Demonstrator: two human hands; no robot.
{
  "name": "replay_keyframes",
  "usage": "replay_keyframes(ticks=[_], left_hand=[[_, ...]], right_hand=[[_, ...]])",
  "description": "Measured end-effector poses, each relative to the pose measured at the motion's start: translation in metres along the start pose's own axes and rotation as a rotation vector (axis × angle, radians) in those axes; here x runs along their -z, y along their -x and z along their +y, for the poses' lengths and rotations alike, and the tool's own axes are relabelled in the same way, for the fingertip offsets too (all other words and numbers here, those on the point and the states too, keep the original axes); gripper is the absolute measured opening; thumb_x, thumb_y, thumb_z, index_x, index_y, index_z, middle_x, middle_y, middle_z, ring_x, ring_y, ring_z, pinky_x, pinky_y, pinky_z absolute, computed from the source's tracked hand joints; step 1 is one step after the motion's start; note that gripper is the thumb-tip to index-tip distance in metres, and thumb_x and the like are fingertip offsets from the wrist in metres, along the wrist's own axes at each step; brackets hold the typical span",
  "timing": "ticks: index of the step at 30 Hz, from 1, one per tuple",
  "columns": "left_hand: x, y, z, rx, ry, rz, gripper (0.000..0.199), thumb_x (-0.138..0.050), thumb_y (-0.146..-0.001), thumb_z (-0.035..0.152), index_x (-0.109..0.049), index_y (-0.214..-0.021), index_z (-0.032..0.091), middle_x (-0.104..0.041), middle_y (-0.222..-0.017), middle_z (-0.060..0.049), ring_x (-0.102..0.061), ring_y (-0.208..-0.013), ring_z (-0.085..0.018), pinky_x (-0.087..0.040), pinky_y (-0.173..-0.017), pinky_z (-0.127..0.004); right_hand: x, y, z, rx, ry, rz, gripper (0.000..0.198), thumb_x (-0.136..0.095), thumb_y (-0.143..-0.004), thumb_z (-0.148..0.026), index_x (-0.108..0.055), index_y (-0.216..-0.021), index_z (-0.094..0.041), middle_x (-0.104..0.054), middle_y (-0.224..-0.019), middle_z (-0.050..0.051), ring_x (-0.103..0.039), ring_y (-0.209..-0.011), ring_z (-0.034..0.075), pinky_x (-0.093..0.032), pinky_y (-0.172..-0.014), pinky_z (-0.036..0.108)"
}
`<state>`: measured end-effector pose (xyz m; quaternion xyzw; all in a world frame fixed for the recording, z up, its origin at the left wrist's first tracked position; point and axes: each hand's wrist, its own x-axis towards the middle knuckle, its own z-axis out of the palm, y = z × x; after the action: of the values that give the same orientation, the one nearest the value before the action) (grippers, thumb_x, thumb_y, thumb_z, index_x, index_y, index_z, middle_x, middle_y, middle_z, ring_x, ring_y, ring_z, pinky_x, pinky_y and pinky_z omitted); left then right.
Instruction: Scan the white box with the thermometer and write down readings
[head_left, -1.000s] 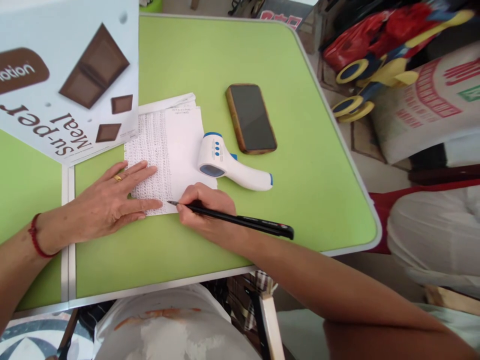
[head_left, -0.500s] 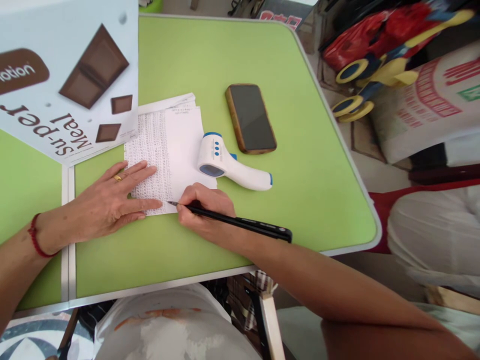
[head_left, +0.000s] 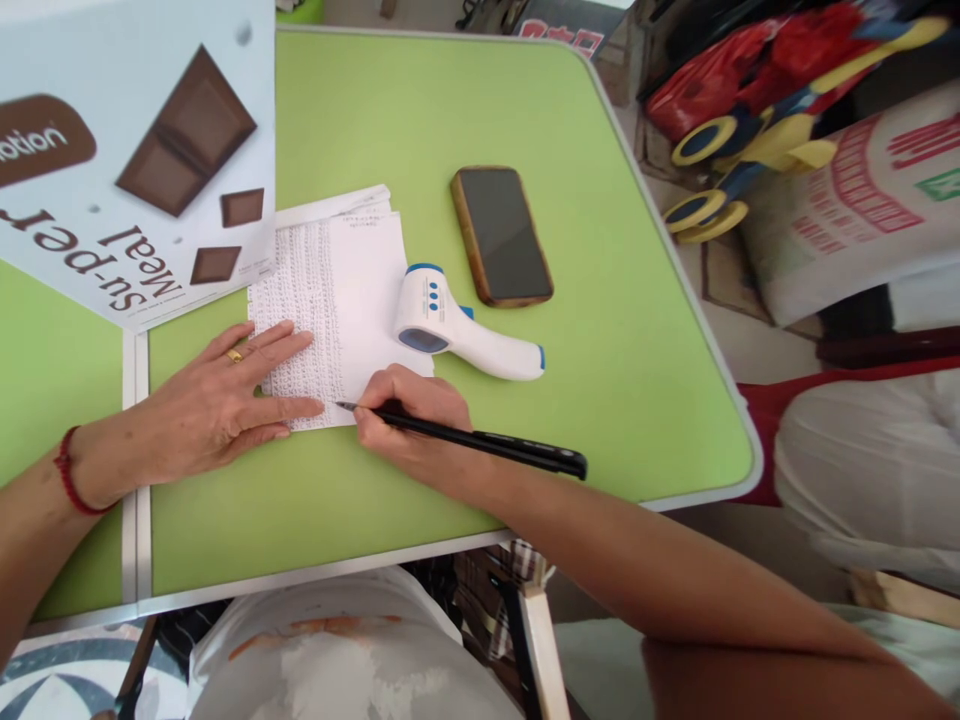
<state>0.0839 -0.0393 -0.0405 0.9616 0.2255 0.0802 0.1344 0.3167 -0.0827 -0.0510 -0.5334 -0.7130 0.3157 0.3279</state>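
My right hand [head_left: 409, 415] grips a black pen [head_left: 480, 440], its tip on or just over the lower part of a white sheet of paper [head_left: 367, 290]. Rows of small handwriting fill the left half of the sheet. Flat across the paper's lower left edge lies my left hand [head_left: 225, 400], fingers spread, a ring on one finger and a red bracelet at the wrist. A white and blue infrared thermometer [head_left: 465, 330] rests partly over the sheet's right edge, just above my right hand.
A phone in a brown case [head_left: 504, 235] lies beyond the thermometer on the green table [head_left: 615, 400]. The large "Su-per Meal" box [head_left: 142, 240] stands at the left, covering the paper's upper left corner. Right of the table are a printed sack [head_left: 855, 210] and a blue-yellow wheeled object [head_left: 739, 170].
The pen's rear end has tipped very slightly to the right and up. My left hand, the paper and the thermometer have stayed put.
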Motion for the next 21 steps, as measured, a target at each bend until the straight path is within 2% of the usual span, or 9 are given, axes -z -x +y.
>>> replay_keyframes(ticks=[9,21], left_hand=[[0.0008,-0.0001,-0.0006,0.002,0.002,-0.008,0.031,-0.050,-0.094,0.023,-0.058,-0.122,0.033,-0.027,-0.152,-0.007,-0.027,-0.139,-0.028,-0.024,-0.111,-0.052],[0.0004,0.0006,-0.0009,-0.007,-0.002,-0.009,0.030,-0.047,-0.096,0.024,-0.057,-0.123,0.033,-0.026,-0.152,-0.009,-0.027,-0.139,-0.029,-0.024,-0.111,-0.053]], right_hand=[[0.0001,-0.0008,0.0004,-0.008,-0.009,0.002,0.011,-0.050,-0.067,-0.017,-0.048,-0.057,-0.021,-0.054,-0.052,-0.005,-0.045,-0.048,0.007,-0.036,-0.049,0.020],[0.0006,-0.0010,-0.0009,-0.032,-0.009,0.009,0.012,-0.049,-0.067,-0.017,-0.046,-0.057,-0.021,-0.051,-0.051,-0.005,-0.043,-0.047,0.007,-0.034,-0.048,0.020]])
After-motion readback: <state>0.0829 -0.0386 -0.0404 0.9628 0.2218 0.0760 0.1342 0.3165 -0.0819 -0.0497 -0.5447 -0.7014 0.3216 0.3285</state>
